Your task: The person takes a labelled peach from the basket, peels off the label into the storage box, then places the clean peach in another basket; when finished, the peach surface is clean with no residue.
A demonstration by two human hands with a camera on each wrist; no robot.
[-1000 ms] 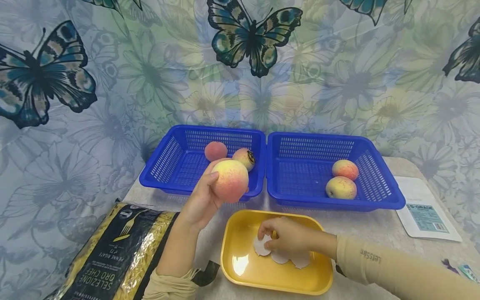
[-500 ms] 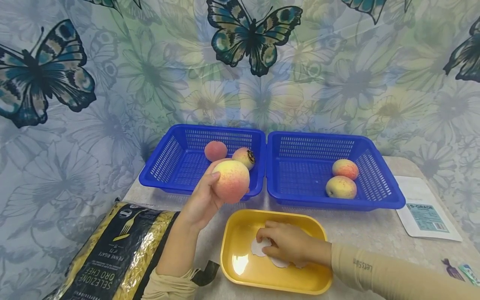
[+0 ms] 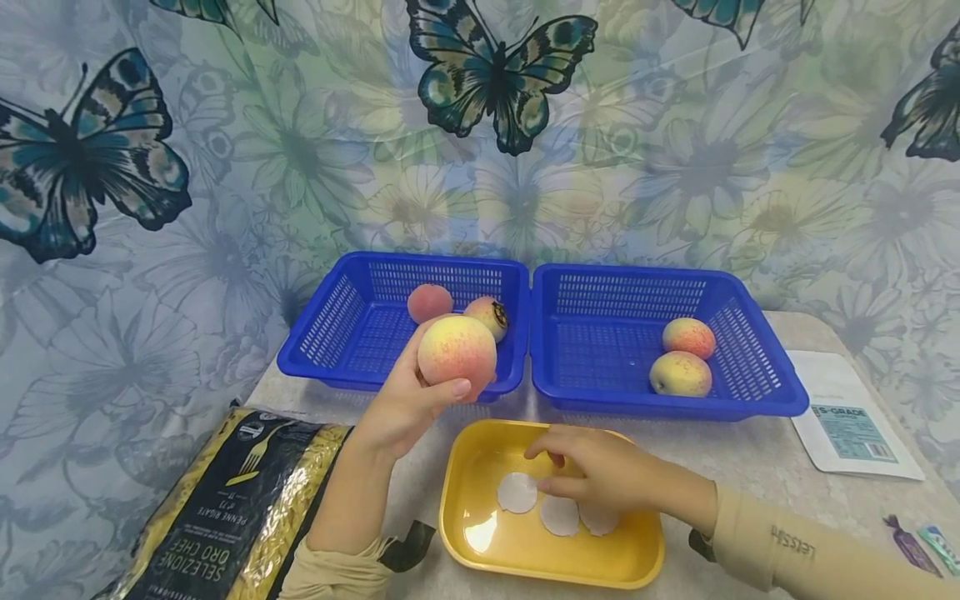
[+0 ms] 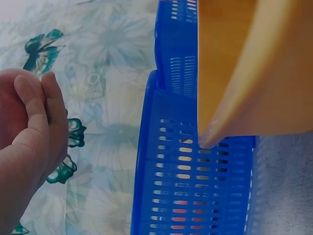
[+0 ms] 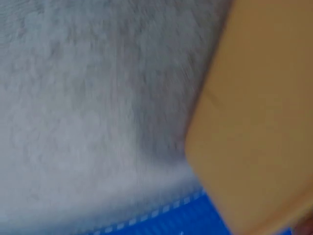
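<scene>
My left hand [image 3: 397, 400] holds up a yellow-and-pink peach [image 3: 459, 350], thumb across its lower front, before the left blue basket [image 3: 315, 367]. In the left wrist view, the fingers [image 4: 36, 107] curve round the peach [image 4: 10, 107]. My right hand [image 3: 600, 471] is over the yellow tray [image 3: 480, 562], fingers loosely bent and nothing seen between them. Under and beside it lie flat white round pieces [image 3: 517, 492], some partly covered by the hand. The right wrist view shows the tray's outer wall [image 5: 259, 112], blurred.
In the left basket are a pink peach [image 3: 430, 303] and another with a dark round mark [image 3: 487, 315]. The right blue basket [image 3: 750, 408] holds two peaches [image 3: 681, 374]. A penne bag [image 3: 225, 508] lies left, a white pouch [image 3: 851, 417] right, small wrapped items [image 3: 912, 546] at the near right.
My right hand has drawn back to the right and its fingers have spread, uncovering more of the white pieces. The left thumb has shifted down on the peach, which has turned slightly.
</scene>
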